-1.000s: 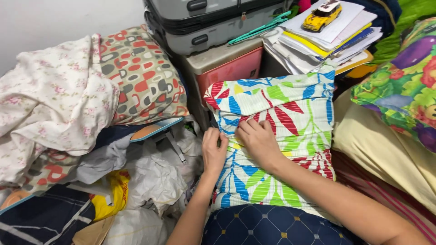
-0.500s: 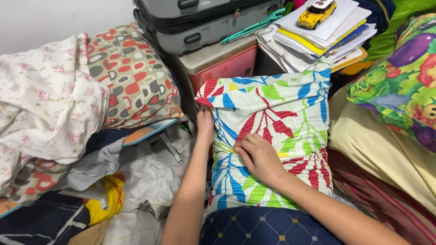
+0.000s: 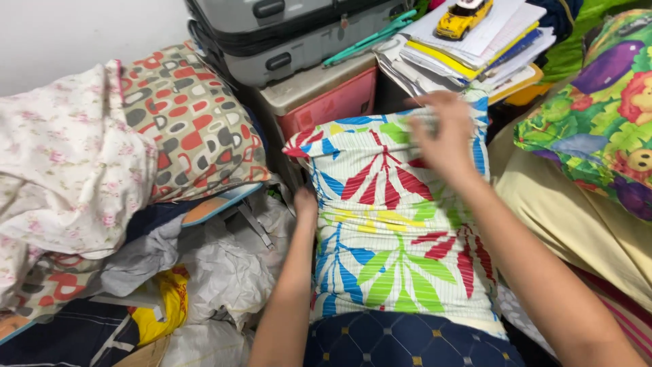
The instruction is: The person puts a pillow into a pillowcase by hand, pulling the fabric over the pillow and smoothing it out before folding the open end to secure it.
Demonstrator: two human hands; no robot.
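Since half a second ago the right hand (image 3: pixel 445 132) has slid from the middle of the leaf-print pillow (image 3: pixel 394 224) up to its far top edge, where it is blurred with motion, fingers spread flat and gripping nothing. The left hand (image 3: pixel 305 204) has dropped a little down the pillow's left side and now sits tucked against that edge; its fingers are hidden behind the cloth, so I cannot tell whether they are curled or flat. As I judge it, the hands are smoothing and squaring the cover over its filling. The pillow lies directly under and between both hands, its near end on a navy quilted cushion (image 3: pixel 401 343). Just beyond the right hand sits a stack of papers (image 3: pixel 475 47) carrying a yellow toy car (image 3: pixel 463 17); beyond the left, a pink-fronted storage box (image 3: pixel 326 98).
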